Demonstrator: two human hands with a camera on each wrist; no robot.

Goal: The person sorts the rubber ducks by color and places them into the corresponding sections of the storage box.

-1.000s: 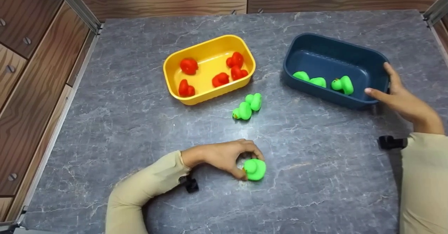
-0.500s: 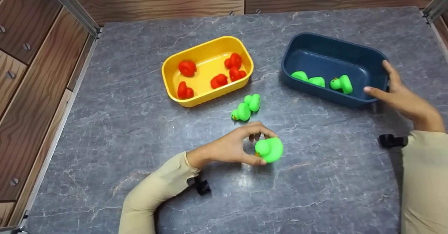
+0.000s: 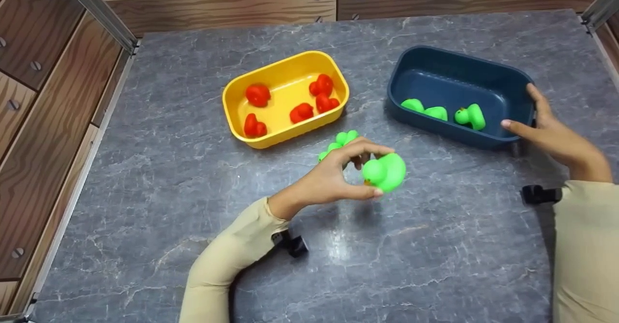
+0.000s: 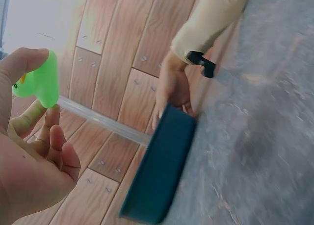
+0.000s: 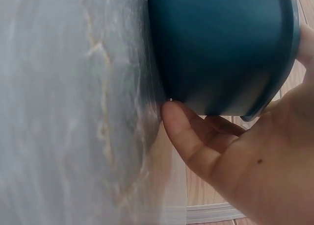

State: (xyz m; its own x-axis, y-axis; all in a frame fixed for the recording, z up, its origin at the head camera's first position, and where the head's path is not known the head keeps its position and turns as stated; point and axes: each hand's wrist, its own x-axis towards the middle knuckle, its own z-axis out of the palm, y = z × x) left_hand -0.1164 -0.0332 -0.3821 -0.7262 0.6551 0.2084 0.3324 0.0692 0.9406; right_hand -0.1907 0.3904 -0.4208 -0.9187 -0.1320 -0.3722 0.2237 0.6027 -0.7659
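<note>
In the head view my left hand pinches a green rubber duck between thumb and fingertips, raised over the table's middle. The left wrist view shows that duck side-on. Two more green rubber ducks lie on the table, partly hidden behind the left hand. My right hand grips the right end of the dark blue bin, thumb over the rim. From the right wrist camera, fingers show against the bin's outer wall. Several green ducks sit inside along its near side.
A yellow bin holding several red rubber ducks stands left of the blue bin. Grey marbled tabletop spreads beneath everything. Wood-patterned panels border the back and left side.
My left hand has lifted the green duck off the table and carried it forward and to the right, now overlapping the two loose ducks in view. The right hand stays at the blue bin.
</note>
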